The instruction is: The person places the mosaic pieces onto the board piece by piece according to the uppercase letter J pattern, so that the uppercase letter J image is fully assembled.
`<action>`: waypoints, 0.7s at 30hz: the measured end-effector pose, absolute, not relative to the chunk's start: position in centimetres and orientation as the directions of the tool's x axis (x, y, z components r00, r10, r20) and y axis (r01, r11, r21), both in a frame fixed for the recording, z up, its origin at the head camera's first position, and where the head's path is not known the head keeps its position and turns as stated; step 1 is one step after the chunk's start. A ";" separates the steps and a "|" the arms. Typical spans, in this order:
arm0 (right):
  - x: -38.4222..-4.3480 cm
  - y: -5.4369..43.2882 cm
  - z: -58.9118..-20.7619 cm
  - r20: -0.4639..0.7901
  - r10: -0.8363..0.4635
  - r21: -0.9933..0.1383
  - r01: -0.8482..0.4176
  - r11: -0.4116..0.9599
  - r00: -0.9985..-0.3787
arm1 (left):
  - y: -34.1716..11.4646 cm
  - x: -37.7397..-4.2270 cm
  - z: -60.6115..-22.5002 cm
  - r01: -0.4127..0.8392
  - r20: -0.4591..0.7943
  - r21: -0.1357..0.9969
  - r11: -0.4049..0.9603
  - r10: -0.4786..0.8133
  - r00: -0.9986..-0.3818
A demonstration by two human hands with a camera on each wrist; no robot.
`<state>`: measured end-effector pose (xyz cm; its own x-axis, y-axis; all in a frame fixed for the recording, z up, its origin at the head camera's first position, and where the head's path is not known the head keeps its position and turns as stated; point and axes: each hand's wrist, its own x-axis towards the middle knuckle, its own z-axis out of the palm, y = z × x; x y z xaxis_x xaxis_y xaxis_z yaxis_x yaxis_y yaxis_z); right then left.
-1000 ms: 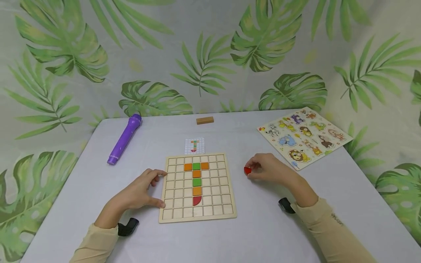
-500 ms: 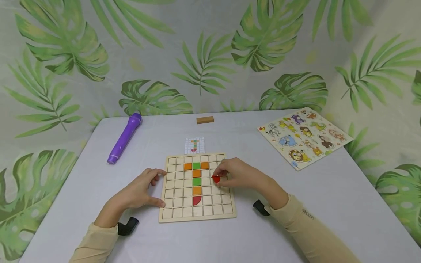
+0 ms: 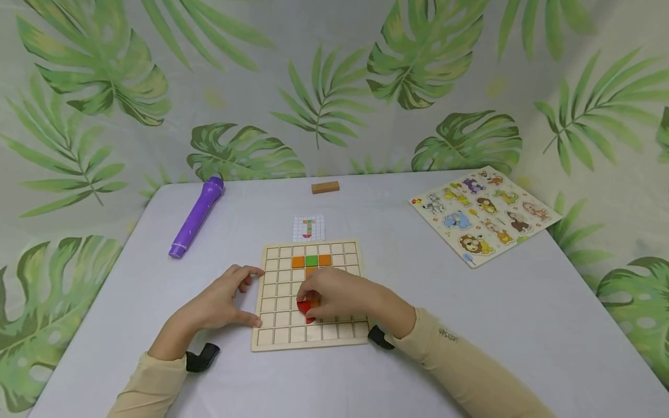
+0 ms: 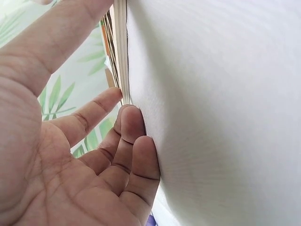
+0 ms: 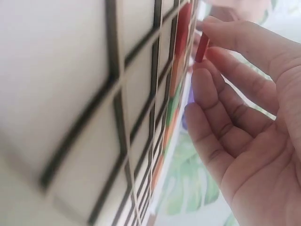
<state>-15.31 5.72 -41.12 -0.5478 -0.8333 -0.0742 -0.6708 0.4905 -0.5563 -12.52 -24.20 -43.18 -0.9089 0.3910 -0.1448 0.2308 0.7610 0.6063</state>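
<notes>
A wooden grid board [image 3: 272, 346] lies on the white table. My right hand [image 3: 342, 295] is over its lower middle, pinching a red quarter-round tile [image 3: 303, 306] between thumb and fingertips. The right wrist view shows that tile [image 5: 202, 48] on edge, just off the board face, near a red tile [image 5: 183, 28] set in the grid. An orange tile [image 3: 298, 262], a green tile [image 3: 311, 260] and another orange tile [image 3: 325, 260] form a row; the column below is mostly hidden by my right hand. Thumb and index finger of my left hand [image 3: 222, 299] touch the board's left edge, other fingers loosely bent.
Behind the board lies a small pattern card [image 3: 309, 228], with a brown wooden block [image 3: 325, 187] farther back. A purple microphone-shaped object [image 3: 195, 219] lies at the left. An animal puzzle board [image 3: 483, 217] sits at the back right.
My right hand has carried the red quarter-round tile leftward from the table beside the board to over the grid's lower middle. My left hand has stayed at the board's edge.
</notes>
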 end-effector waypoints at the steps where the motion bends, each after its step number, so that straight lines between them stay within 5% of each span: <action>1: -15.2 5.4 -41.2 -0.080 -0.836 -0.547 -0.677 0.492 -0.542 | -24.2 -12.5 -43.2 0.231 -0.144 0.608 0.759 0.391 -0.909; 21: -14.8 4.0 -41.9 -0.119 -0.875 -0.474 -0.748 0.465 -0.468 | -24.0 -12.3 -42.9 0.222 -0.153 0.604 0.765 0.385 -0.910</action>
<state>-14.83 4.01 -41.86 -0.4682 -0.8755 -0.1195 -0.7482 0.4648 -0.4735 -12.33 -24.02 -42.93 -0.9102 0.3849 -0.1528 0.2222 0.7653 0.6041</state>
